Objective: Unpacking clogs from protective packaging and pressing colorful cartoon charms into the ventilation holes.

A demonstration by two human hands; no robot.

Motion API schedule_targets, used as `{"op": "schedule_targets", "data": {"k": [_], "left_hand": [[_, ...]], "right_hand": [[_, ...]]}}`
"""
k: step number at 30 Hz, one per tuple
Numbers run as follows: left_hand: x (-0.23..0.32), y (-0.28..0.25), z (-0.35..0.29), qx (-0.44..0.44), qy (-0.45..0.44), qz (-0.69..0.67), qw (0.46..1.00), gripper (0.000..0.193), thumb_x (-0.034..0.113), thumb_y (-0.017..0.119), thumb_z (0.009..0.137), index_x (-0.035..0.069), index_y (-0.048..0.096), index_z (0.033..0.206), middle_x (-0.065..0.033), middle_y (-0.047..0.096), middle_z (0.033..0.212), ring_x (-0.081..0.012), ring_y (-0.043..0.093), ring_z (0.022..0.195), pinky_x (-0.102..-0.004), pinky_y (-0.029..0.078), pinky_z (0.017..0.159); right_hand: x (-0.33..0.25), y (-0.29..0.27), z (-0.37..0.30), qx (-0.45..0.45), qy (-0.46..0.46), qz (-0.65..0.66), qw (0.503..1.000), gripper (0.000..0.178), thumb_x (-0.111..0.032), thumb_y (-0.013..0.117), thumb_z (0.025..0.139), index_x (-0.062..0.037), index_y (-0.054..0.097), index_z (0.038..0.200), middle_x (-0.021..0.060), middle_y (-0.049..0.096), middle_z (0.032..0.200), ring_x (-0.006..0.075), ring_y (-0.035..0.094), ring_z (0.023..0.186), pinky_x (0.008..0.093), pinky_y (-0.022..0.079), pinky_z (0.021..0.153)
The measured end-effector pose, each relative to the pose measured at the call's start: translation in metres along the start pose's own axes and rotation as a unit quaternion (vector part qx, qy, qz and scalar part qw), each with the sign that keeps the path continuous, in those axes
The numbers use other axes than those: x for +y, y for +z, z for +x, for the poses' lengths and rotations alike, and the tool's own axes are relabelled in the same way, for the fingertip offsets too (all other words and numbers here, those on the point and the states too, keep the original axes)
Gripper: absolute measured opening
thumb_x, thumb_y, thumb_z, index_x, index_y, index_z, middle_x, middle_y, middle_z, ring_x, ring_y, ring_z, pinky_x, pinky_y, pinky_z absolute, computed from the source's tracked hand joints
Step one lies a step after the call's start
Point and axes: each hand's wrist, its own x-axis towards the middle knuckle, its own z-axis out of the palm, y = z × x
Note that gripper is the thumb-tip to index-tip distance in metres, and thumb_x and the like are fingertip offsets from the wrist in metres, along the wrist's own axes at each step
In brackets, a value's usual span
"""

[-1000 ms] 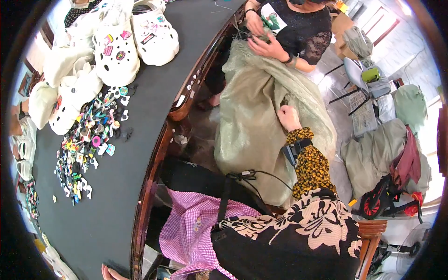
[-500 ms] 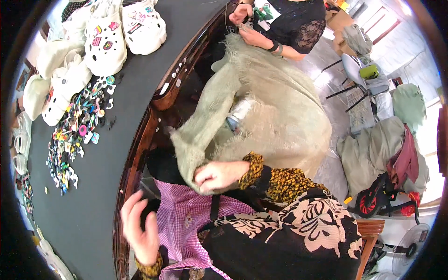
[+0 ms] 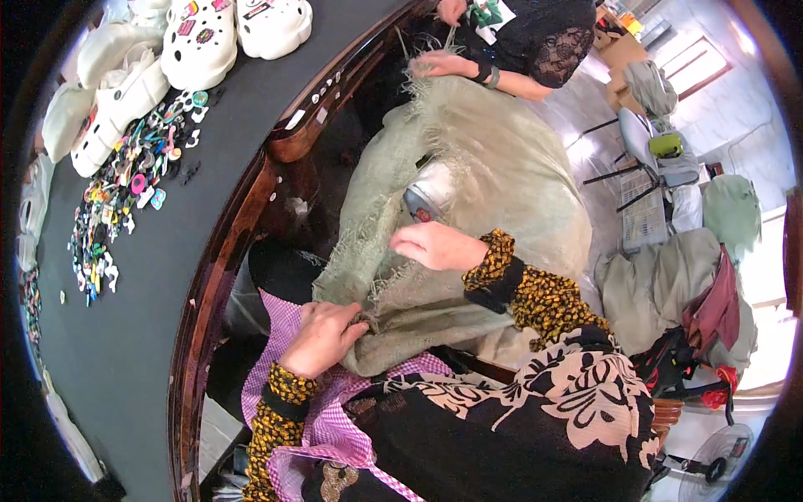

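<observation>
A big pale green woven sack (image 3: pixel 510 176) with frayed edges lies across the space in front of me. My left hand (image 3: pixel 322 336) grips its near edge, thumb and fingers closed on the cloth. Over the sack's gap is my right hand (image 3: pixel 443 248), its fingers curled together; whatever they pinch is hidden beneath them. Just beyond these fingers, a grey and white item with a red spot (image 3: pixel 422 205) shows inside the sack. Another person's hand (image 3: pixel 443 64) is at the sack's far frayed end.
On the dark table (image 3: pixel 134 360) at left lie white clogs (image 3: pixel 199 46) with charms and a heap of small colourful charms (image 3: pixel 138 180). Its wooden edge (image 3: pixel 219 251) curves between table and sack. More full sacks (image 3: pixel 657 289), a chair (image 3: pixel 640 138) and a fan (image 3: pixel 728 460) stand at right.
My left hand has come up and right onto the sack's near edge. My right hand has left that edge and moved up and right to the gap. The grey and white item shows more.
</observation>
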Motion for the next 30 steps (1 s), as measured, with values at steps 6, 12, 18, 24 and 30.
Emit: {"op": "schedule_targets", "data": {"k": [6, 12, 18, 24, 30], "left_hand": [[-0.005, 0.005, -0.008, 0.024, -0.020, 0.049, 0.998, 0.034, 0.030, 0.058, 0.086, 0.007, 0.058, 0.111, -0.0122, 0.065, 0.093, -0.0308, 0.058, 0.095, -0.0419, 0.037, 0.085], [-0.001, 0.020, -0.004, 0.020, -0.006, 0.011, 1.000, 0.037, 0.032, 0.057, 0.087, 0.006, 0.056, 0.113, -0.0144, 0.063, 0.101, -0.0318, 0.057, 0.100, -0.0430, 0.038, 0.087], [0.005, 0.031, -0.004, 0.027, 0.041, -0.039, 0.998, 0.032, 0.029, 0.059, 0.086, 0.004, 0.059, 0.106, -0.0138, 0.062, 0.105, -0.0306, 0.055, 0.105, -0.0429, 0.039, 0.088], [0.012, 0.019, -0.010, -0.002, 0.051, -0.026, 0.998, 0.022, 0.025, 0.061, 0.084, 0.005, 0.064, 0.093, -0.0109, 0.062, 0.095, -0.0302, 0.057, 0.095, -0.0403, 0.042, 0.083], [0.007, 0.029, -0.018, 0.002, 0.046, -0.017, 0.999, 0.021, 0.026, 0.061, 0.084, 0.006, 0.065, 0.081, -0.0066, 0.059, 0.089, -0.0269, 0.055, 0.094, -0.0403, 0.039, 0.083]], "right_hand": [[0.036, -0.023, -0.047, -0.274, 0.085, -0.262, 0.921, 0.028, -0.023, 0.048, 0.086, -0.0018, 0.065, 0.083, 0.0191, 0.065, 0.085, 0.0386, 0.062, 0.074, 0.0455, 0.051, 0.069], [0.047, -0.097, -0.091, -0.221, 0.379, -0.079, 0.895, 0.034, -0.032, 0.049, 0.084, -0.0066, 0.069, 0.093, 0.0116, 0.069, 0.090, 0.0264, 0.065, 0.074, 0.0366, 0.052, 0.063], [0.070, -0.116, -0.108, -0.219, 0.288, -0.201, 0.911, 0.034, -0.033, 0.053, 0.088, -0.0022, 0.066, 0.094, 0.0062, 0.068, 0.074, 0.0158, 0.064, 0.066, 0.0316, 0.051, 0.057], [0.051, -0.114, -0.026, 0.142, 0.345, 0.154, 0.915, 0.030, -0.021, 0.060, 0.083, 0.0022, 0.063, 0.102, 0.0139, 0.068, 0.086, 0.0210, 0.065, 0.078, 0.0318, 0.053, 0.071], [0.064, -0.100, -0.001, 0.066, 0.162, -0.169, 0.970, 0.073, -0.035, 0.067, 0.080, 0.0019, 0.038, 0.136, 0.0241, 0.046, 0.134, 0.0336, 0.045, 0.125, 0.0379, 0.035, 0.104]]}}
